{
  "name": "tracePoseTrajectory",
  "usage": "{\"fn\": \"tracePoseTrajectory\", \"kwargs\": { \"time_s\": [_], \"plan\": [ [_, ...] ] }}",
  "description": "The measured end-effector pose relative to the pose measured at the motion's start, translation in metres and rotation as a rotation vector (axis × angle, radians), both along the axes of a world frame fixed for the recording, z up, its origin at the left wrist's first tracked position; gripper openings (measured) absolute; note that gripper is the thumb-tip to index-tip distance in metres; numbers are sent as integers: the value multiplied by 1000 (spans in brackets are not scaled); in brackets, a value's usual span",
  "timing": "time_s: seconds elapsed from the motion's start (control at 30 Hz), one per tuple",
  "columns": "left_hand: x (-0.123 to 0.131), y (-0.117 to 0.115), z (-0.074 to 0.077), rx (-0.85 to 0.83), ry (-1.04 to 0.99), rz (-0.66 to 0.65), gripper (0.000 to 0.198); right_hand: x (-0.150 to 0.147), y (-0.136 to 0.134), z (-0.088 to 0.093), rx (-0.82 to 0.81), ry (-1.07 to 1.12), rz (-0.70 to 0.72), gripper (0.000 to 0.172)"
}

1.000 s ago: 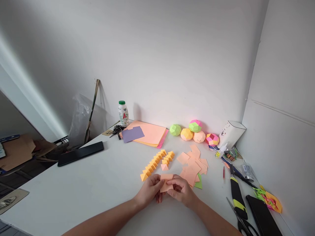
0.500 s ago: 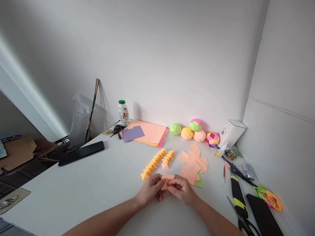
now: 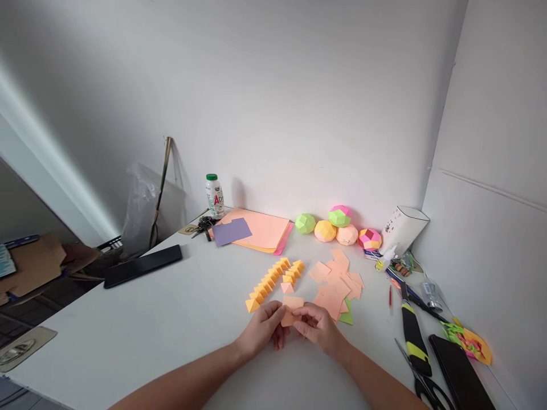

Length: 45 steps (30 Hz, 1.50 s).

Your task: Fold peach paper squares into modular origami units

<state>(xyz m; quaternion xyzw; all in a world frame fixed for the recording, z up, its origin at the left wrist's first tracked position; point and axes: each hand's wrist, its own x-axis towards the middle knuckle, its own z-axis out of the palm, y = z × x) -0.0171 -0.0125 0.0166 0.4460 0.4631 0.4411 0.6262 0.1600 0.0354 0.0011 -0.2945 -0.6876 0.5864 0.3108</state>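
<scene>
Head view: the left hand (image 3: 260, 330) and right hand (image 3: 321, 330) angle inward, fingers curled, together pinching 1 small peach paper (image 3: 289, 318) on the near side of 2 rows of folded pieces (image 3: 268, 284). It should be light, fairly stiff, yet easily creased; the edges look the safest hold. Loose peach cutouts (image 3: 333, 294) lie beyond, to the right.

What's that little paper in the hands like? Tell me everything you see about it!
The small peach paper looks thin and plain. It seems creased across, its upper part angled from the lower. Over the white table, the left hand pinches its left side and the right hand holds its right. Some edges are hidden.
</scene>
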Motion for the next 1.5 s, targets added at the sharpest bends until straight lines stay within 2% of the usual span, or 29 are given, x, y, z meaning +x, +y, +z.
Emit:
{"fn": "tracePoseTrajectory", "kwargs": {
  "time_s": [0.27,0.57,0.83,1.2,1.5],
  "plan": [
    [-1,-1,-1,2,-16,-17,39,-3,-1,9,-70,-50,-48,27],
    [-5,-4,3,19,-12,-110,34,-3,-1,8,-107,-7,-91,25],
    [-1,-2,-1,-5,50,-59,39,-4,-2,6,-103,-11,-117,29],
    [-1,-3,2,-9,69,-63,39,-5,-5,12,-116,-54,-156,32],
    [0,-4,2,-11,93,-57,39,-6,-6,10,-98,-72,-174,32]
  ]
}}
